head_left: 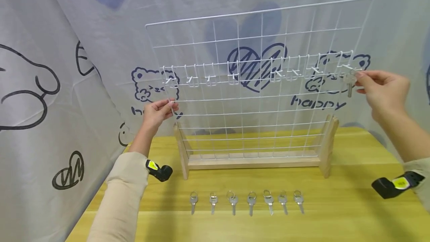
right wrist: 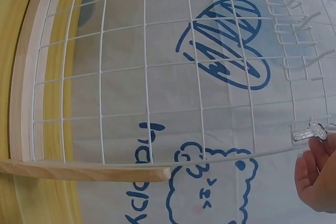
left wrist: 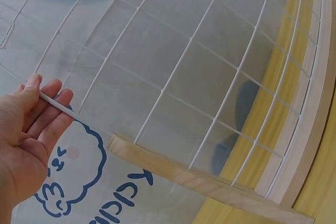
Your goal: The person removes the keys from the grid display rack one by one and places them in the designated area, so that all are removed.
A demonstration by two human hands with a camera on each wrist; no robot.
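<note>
My left hand [head_left: 156, 113] grips the left edge wire of a white wire grid [head_left: 262, 13] between thumb and fingers; the left wrist view shows the thumb on the frame wire [left wrist: 59, 105]. At the grid's right side, my right hand [head_left: 386, 89] pinches a silver key [head_left: 349, 85] near its ring, beside the rightmost hook [head_left: 345, 66]. The key hangs blade down. Whether its ring is over the hook I cannot tell. In the right wrist view, the key [right wrist: 308, 132] shows at the fingertips.
Several white hooks [head_left: 233, 77] line one grid wire. A wooden stand [head_left: 252, 163] holds the grid upright on the yellow wood-grain table [head_left: 161, 204]. Several silver keys with rings [head_left: 251, 199] lie in a row in front. Behind hangs a printed curtain [head_left: 94, 47].
</note>
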